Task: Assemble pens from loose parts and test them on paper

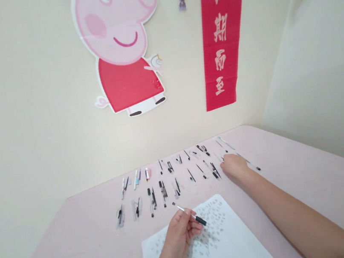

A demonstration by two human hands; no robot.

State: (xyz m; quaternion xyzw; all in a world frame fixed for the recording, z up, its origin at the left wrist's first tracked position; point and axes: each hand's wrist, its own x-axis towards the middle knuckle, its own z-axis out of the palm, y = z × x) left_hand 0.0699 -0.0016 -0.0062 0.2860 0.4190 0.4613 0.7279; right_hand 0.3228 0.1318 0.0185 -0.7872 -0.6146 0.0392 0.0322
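My left hand (183, 226) is closed round a pen (200, 220) with a pale barrel and black ends, held slantwise above a white sheet of paper (241, 243) covered with small dark marks. Farther off to the right, my right hand (234, 165) rests low over the tabletop among the pens, its fingers curled in and mostly hidden. Whatever it may pinch cannot be made out. A thin pen piece (217, 156) lies just beyond its fingertips, and a long dark one (251, 163) with a black end lies to its right.
Two rough rows of pens and pen parts lie across the pink table (78, 238), among them a black-capped group (163, 192) and a pink item (148, 174). The wall behind carries a cartoon pig cutout (129, 79) and a red banner (225, 52).
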